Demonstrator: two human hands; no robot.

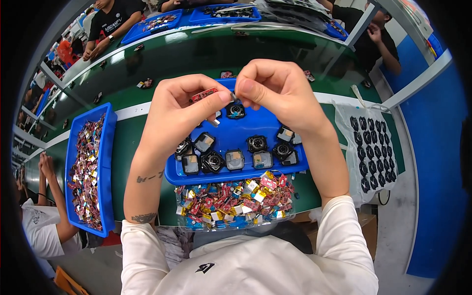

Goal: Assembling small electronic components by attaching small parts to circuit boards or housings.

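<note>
My left hand (182, 105) is closed in a pinch on a small red circuit board (204, 95), with a little silvery part hanging below the fingers. Close against it, my right hand (278, 88) pinches thumb to forefinger; what lies between those fingertips is too small to make out. Both hands hover over the far part of a blue tray (223, 174). In that tray lie several black watch cases (256, 143), some showing round dark faces and others pale grey insides. Nearer to me, a clear tray (236, 227) is heaped with red circuit boards (268, 181) and small batteries.
At left stands a long blue bin (109, 167) full of similar parts. On the right, a white sheet (351, 162) carries rows of black watch parts (372, 152). Beyond runs a green conveyor belt (182, 56) with scattered pieces; co-workers and more blue trays (152, 24) line its far side.
</note>
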